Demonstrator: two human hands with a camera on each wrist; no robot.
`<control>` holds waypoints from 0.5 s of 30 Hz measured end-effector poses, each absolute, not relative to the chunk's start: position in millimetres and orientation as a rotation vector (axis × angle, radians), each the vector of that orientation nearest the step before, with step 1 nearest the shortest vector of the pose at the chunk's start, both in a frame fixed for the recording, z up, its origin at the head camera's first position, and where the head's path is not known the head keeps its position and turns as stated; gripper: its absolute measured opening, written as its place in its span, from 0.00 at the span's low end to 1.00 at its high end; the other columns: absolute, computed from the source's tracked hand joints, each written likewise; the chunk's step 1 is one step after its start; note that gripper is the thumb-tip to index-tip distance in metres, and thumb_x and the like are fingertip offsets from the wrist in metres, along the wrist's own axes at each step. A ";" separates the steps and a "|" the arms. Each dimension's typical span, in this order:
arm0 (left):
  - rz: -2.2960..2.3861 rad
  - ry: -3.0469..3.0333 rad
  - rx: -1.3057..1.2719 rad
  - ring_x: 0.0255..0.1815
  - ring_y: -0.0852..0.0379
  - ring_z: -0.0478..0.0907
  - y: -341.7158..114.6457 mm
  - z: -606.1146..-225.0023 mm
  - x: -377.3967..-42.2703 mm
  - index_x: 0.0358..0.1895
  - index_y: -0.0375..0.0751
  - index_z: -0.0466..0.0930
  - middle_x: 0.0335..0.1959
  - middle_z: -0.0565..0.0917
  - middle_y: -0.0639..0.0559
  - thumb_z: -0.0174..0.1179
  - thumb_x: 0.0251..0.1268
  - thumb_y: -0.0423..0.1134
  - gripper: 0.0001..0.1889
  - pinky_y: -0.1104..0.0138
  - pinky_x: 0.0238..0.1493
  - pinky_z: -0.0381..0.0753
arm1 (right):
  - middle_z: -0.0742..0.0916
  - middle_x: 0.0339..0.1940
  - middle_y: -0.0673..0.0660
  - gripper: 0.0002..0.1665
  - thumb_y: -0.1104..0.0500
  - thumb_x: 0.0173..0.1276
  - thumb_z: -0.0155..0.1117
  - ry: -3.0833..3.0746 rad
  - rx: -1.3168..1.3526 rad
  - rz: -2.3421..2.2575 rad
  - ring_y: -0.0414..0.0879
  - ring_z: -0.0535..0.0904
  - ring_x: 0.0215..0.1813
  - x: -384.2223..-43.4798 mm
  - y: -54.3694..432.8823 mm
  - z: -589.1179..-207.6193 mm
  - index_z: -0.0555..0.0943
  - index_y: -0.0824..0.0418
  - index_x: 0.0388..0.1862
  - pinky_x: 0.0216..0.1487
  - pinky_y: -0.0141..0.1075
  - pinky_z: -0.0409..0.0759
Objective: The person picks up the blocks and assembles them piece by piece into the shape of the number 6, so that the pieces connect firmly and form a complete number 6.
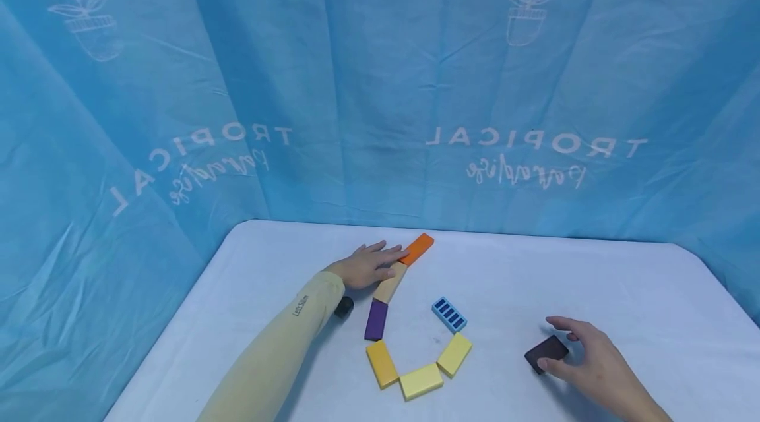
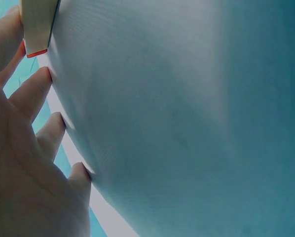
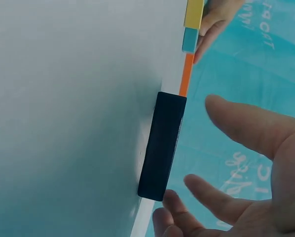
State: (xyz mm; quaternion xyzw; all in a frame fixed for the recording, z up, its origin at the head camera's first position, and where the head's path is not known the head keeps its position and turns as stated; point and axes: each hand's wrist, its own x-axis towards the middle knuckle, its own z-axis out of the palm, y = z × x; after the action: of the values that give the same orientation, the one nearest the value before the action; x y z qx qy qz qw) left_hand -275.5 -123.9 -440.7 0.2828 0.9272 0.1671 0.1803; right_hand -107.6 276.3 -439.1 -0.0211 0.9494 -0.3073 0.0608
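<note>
My left hand (image 1: 363,267) reaches over a row of blocks with its fingers spread. Its index fingertip lies by the joint between an orange block (image 1: 420,247) and a plain wooden block (image 1: 388,285), while the thumb is at the wooden one. That wooden block (image 2: 39,24) also shows beside the thumb in the left wrist view. My right hand (image 1: 588,356) curves loosely around a dark brown block (image 1: 547,353) on the table. In the right wrist view, a gap separates the thumb from this block (image 3: 162,148), and a fingertip is close to its lower end.
A purple block (image 1: 376,320), an orange-yellow block (image 1: 382,364) and two pale yellow blocks (image 1: 421,381) continue the curve. A blue block with dark slots (image 1: 449,314) lies right of it. A small black object (image 1: 344,307) is beside the left sleeve. Blue curtains (image 1: 380,79) surround the white table (image 1: 623,283).
</note>
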 end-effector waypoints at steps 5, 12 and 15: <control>0.468 2.621 0.795 0.83 0.48 0.41 -124.0 -441.6 -276.6 0.81 0.57 0.55 0.81 0.55 0.58 0.44 0.82 0.53 0.29 0.47 0.79 0.38 | 0.79 0.61 0.72 0.51 0.44 0.53 0.81 2.841 -0.055 -0.838 0.70 0.74 0.61 -110.5 276.0 -441.1 0.72 0.71 0.68 0.57 0.64 0.74; 0.472 2.617 0.811 0.83 0.47 0.41 -123.7 -440.8 -276.0 0.81 0.56 0.55 0.81 0.54 0.57 0.44 0.82 0.52 0.29 0.46 0.79 0.37 | 0.77 0.62 0.74 0.60 0.37 0.48 0.82 2.758 0.035 -0.748 0.68 0.73 0.59 -112.1 275.8 -444.8 0.69 0.71 0.70 0.56 0.65 0.73; 0.478 2.615 0.806 0.83 0.47 0.41 -123.6 -440.5 -275.6 0.81 0.56 0.55 0.81 0.55 0.56 0.44 0.82 0.52 0.29 0.45 0.79 0.37 | 0.76 0.62 0.74 0.60 0.35 0.47 0.81 2.769 0.004 -0.719 0.70 0.72 0.61 -112.3 276.0 -445.9 0.70 0.72 0.69 0.58 0.65 0.73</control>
State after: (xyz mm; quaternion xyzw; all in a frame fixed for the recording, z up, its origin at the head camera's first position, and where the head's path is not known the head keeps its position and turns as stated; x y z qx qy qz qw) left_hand -275.6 -123.6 -440.5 0.2853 0.9258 0.1694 0.1810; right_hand -112.3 276.0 -445.9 0.0013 0.9584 -0.2489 0.1397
